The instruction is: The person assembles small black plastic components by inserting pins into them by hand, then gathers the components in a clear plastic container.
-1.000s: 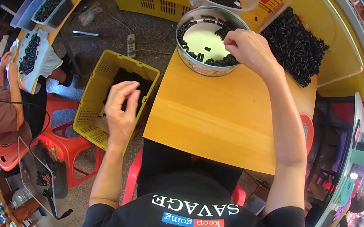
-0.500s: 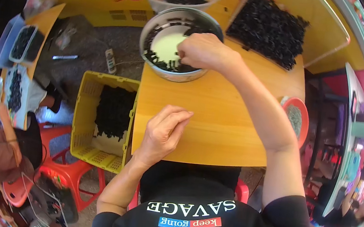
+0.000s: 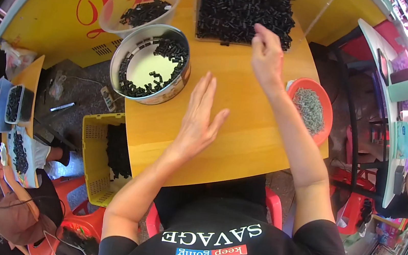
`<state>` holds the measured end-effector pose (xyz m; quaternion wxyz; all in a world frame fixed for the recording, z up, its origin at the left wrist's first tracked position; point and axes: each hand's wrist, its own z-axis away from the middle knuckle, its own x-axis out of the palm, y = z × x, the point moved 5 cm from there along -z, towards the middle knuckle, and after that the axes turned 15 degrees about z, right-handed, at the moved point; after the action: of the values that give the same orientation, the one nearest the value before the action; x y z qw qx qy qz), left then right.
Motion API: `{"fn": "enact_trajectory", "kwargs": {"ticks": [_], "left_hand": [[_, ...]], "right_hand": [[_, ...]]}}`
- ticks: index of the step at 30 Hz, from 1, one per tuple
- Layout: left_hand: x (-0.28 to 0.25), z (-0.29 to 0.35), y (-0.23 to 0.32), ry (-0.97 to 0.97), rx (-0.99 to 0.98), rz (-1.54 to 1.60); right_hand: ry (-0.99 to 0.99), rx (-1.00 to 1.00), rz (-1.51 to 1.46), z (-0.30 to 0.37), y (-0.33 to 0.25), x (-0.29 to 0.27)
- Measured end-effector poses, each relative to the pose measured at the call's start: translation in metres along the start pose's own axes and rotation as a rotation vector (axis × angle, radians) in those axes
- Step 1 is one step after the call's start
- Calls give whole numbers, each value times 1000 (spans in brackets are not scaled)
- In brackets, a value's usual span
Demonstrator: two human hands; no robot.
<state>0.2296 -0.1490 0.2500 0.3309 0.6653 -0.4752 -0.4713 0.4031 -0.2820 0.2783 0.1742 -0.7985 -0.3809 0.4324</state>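
Resting flat on the yellow wooden table (image 3: 242,148), the left hand (image 3: 198,121) lies palm down with its fingers stretched out and together, holding nothing. The right hand (image 3: 267,58) hovers at the near edge of the tray of black parts (image 3: 245,9), its fingers curled loosely inward; whether a part sits pinched between them cannot be told. That tray fills the far side of the table and is heaped with small black plastic pieces. Left of it stands a round metal tin (image 3: 150,63) with a pale bottom and more black pieces ringed along its wall, and behind the tin a clear plastic bowl (image 3: 140,8) holds another small pile. Just beside the right forearm, at the table's right edge, sits a red bowl of small grey screws (image 3: 312,108). Below the table on the left, a yellow crate (image 3: 99,160) stands on the floor with black pieces in it.
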Motion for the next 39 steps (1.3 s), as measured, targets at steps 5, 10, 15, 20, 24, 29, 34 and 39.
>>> {"fn": "enact_trajectory", "kwargs": {"ticks": [5,10,15,20,24,29,34,39], "left_hand": [[25,-65,-31,164,169,-208],[25,-110,-62,313,197,-329],[25,-131,-69,330,228,-421],[21,-139,-74,377,217,-451],[25,-141,-79,416,159,-343],[25,-142,-85,485,137,-226],[24,-140,-86,507,196,-115],[24,-136,-73,506,203,-210]], "right_hand": [[227,81,112,-20,47,-16],[337,169,151,-24,64,2],[468,144,268,-20,76,11],[444,125,293,-19,81,15],[407,162,266,-17,87,18],[382,192,237,-10,93,25],[402,222,128,-9,92,23],[474,182,101,-9,89,14]]}}
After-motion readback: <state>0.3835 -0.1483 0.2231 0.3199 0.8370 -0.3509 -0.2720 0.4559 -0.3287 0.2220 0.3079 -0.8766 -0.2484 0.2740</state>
